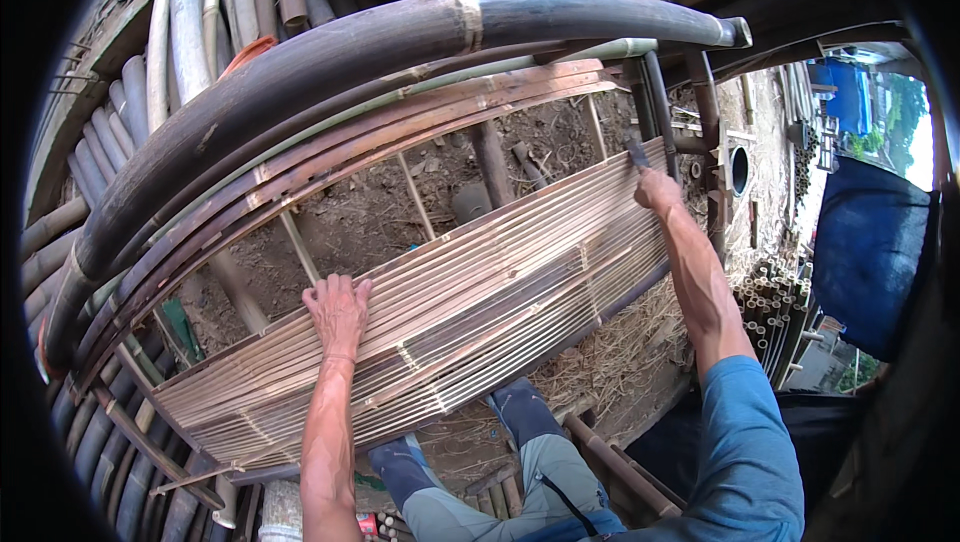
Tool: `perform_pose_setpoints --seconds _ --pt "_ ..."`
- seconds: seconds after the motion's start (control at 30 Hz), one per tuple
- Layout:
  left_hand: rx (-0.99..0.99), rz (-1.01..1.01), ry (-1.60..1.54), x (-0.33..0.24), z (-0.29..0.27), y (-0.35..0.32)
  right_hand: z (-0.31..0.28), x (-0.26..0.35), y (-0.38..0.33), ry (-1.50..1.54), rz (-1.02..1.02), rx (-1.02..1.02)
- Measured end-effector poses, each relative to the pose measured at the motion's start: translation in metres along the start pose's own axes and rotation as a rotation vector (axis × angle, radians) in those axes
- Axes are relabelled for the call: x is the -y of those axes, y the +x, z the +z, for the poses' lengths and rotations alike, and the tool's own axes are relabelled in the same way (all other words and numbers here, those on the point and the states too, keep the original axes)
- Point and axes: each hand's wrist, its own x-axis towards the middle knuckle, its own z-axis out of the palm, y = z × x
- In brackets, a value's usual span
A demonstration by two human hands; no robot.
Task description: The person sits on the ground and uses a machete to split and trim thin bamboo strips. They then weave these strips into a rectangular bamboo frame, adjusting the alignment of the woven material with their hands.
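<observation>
A bench seat of split bamboo slats (470, 312) lies before me, its strips running lengthwise, some pale and some dark. My left hand (340, 310) rests on the slats toward the left, its fingers stretched over the far edge and holding nothing. At the far right end, my right hand (658, 190) is closed around a knife-like tool with a dark, flat blade (636, 150). The blade points away from me, over the end of the slats. Its handle is mostly hidden in my fist, and I cannot tell whether the blade touches the bamboo.
A thick, curved bamboo rail (350, 47) arches behind the seat, with brown split strips (430, 107) below it. Stacked bamboo poles (125, 132) fill the left side. Cut bamboo tubes (770, 302) are bundled at right. My legs (530, 452) are close against the front edge.
</observation>
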Motion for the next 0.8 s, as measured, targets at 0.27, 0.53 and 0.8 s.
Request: perform_pose_setpoints --seconds 0.27,0.53,0.8 --pt "0.053 -0.067 -0.074 0.007 -0.001 -0.004 0.062 -0.070 0.008 0.204 -0.108 -0.131" --pt "-0.339 -0.442 -0.087 0.137 -0.040 -0.048 0.089 0.018 -0.184 0.594 -0.461 -0.283" --pt "-0.011 -0.324 0.083 0.278 -0.069 -0.120 0.104 0.062 -0.396 0.785 -0.211 0.200"
